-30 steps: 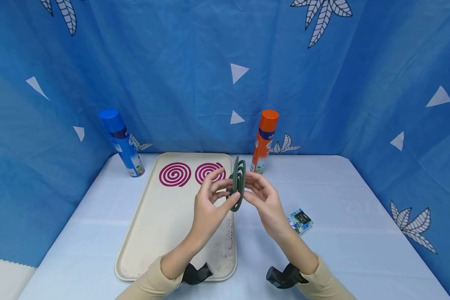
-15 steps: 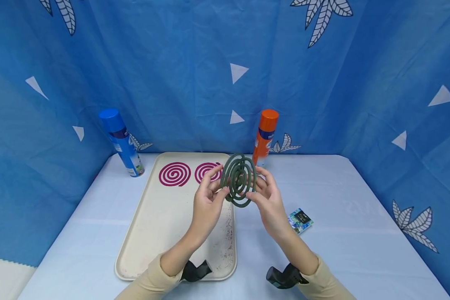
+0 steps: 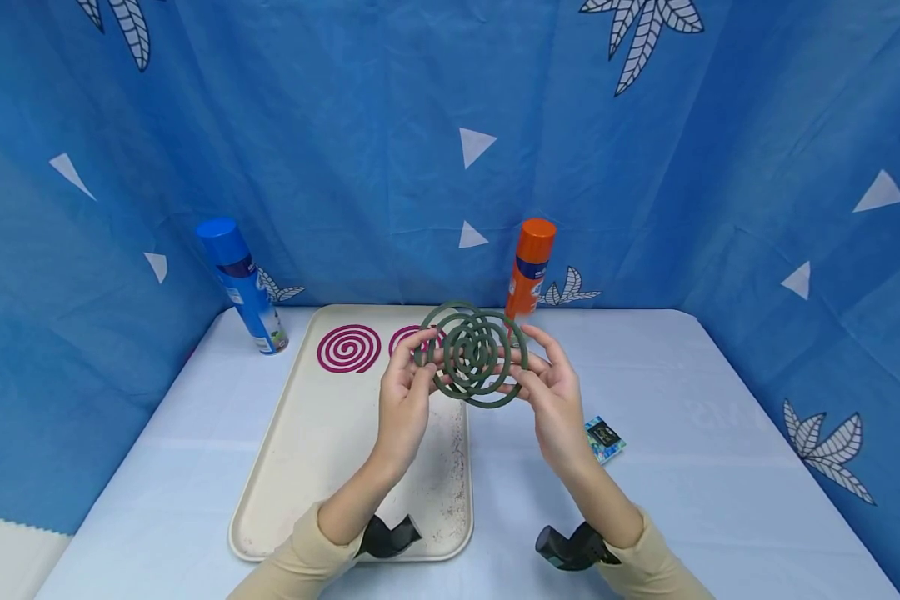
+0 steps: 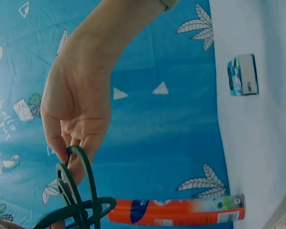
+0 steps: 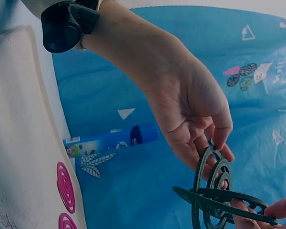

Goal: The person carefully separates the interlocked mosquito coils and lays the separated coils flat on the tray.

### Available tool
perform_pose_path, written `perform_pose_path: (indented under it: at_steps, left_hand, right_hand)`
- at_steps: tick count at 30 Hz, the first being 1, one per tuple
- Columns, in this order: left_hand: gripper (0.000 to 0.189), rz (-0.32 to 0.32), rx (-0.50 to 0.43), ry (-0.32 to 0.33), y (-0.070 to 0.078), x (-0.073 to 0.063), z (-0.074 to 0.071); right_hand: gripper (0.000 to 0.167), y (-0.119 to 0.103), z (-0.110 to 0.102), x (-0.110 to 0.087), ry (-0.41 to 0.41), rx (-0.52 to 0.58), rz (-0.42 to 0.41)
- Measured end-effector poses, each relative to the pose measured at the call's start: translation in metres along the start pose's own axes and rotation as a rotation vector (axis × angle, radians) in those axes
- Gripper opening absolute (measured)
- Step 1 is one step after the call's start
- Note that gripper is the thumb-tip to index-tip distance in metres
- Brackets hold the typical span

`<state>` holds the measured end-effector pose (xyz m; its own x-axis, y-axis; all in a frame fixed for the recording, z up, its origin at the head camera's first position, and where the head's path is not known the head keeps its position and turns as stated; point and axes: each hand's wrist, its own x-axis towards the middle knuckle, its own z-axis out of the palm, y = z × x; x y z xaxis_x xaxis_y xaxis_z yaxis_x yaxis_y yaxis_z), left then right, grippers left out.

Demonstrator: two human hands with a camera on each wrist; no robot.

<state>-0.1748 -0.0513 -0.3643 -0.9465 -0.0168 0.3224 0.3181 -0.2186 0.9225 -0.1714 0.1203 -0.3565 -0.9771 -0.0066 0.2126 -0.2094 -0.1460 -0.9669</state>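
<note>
Two dark green mosquito coils, nested into each other, are held up between my hands above the tray's right edge. My left hand pinches the left coil at its outer ring. By its right rim the other coil is gripped between the thumb and fingers of my right hand. Their rings overlap in the middle. In the left wrist view, the right hand grips one coil, which crosses the other at an angle. The right wrist view shows the left hand pinching a coil.
On the beige tray lie two magenta coils, the left one fully visible and the right one partly covered. A blue spray can stands behind left, an orange spray can behind right. A small patterned packet lies right.
The green coils have turned from edge-on to nearly facing the head camera. My hands have moved apart, and the two coils now show as offset, overlapping spirals.
</note>
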Motion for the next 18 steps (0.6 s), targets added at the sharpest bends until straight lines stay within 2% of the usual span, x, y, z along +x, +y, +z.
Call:
perform_pose_path:
  at_steps: [3, 8, 18]
  left_hand:
    - [0.036, 0.002, -0.010, 0.015, -0.0004, -0.0031, 0.0024]
    - [0.033, 0.033, -0.005, 0.002, -0.0022, -0.0074, 0.0058]
    - [0.036, -0.031, 0.016, -0.003, -0.0051, -0.0057, 0.0050]
  right_hand:
    - [0.045, 0.0031, 0.0004, -0.0009, -0.006, -0.022, -0.022]
    - [0.044, 0.0077, 0.0031, -0.0025, -0.008, -0.041, -0.030]
    - [0.043, 0.0086, 0.0037, -0.0003, 0.002, -0.026, 0.025]
